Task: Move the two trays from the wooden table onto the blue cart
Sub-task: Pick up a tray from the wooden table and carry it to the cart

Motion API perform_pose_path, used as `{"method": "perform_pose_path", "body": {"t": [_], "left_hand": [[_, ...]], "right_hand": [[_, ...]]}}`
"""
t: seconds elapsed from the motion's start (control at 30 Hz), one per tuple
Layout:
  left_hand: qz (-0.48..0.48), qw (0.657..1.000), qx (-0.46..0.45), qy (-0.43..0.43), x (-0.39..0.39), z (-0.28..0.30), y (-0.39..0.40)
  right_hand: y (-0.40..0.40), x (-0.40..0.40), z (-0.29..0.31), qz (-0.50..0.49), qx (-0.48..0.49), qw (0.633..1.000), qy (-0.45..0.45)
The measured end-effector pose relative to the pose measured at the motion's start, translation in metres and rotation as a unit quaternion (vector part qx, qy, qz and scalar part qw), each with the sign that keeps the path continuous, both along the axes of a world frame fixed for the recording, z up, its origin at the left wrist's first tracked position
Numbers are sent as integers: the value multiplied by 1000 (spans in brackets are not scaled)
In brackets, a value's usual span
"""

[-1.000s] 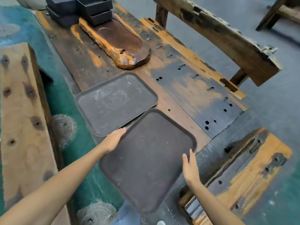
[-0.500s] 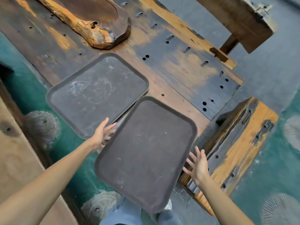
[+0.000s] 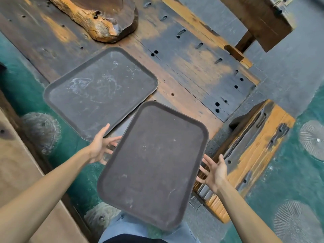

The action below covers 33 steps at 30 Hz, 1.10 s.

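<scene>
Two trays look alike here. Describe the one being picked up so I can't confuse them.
On the wooden table, find the two dark trays. The near tray overhangs the table's end between the left hand and right hand. Unlike the far tray, it lacks white scuffs.

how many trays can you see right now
2. The far tray lies flat on the table; the near tray overhangs its edge, between the left hand and right hand.

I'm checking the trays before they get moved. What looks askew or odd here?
The nearer tray juts far past the wooden table edge, over the person's lap. The farther tray overhangs too. Both look scuffed and smudged.
</scene>
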<state>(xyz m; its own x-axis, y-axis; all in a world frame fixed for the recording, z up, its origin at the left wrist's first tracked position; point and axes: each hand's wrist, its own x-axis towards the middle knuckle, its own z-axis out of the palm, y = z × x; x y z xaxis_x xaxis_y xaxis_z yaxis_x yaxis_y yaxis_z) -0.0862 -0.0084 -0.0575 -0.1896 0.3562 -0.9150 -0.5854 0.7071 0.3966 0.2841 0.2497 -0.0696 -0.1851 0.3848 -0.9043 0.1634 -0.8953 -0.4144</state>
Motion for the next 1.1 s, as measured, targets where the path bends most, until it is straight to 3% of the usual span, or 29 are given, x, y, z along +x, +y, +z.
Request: {"method": "perform_pose_path", "body": {"t": [0.4, 0.63, 0.87, 1.1], "left_hand": [[105, 994, 14, 39, 115, 40, -84], [199, 977, 29, 72, 216, 65, -150], [312, 944, 25, 101, 319, 86, -226], [455, 882, 22, 125, 426, 98, -327]], "right_hand": [[7, 28, 29, 131, 20, 991, 37], [-5, 52, 59, 254, 37, 964, 71], [-48, 55, 83, 376, 48, 922, 81], [-145, 55, 92, 474, 64, 874, 88]]}}
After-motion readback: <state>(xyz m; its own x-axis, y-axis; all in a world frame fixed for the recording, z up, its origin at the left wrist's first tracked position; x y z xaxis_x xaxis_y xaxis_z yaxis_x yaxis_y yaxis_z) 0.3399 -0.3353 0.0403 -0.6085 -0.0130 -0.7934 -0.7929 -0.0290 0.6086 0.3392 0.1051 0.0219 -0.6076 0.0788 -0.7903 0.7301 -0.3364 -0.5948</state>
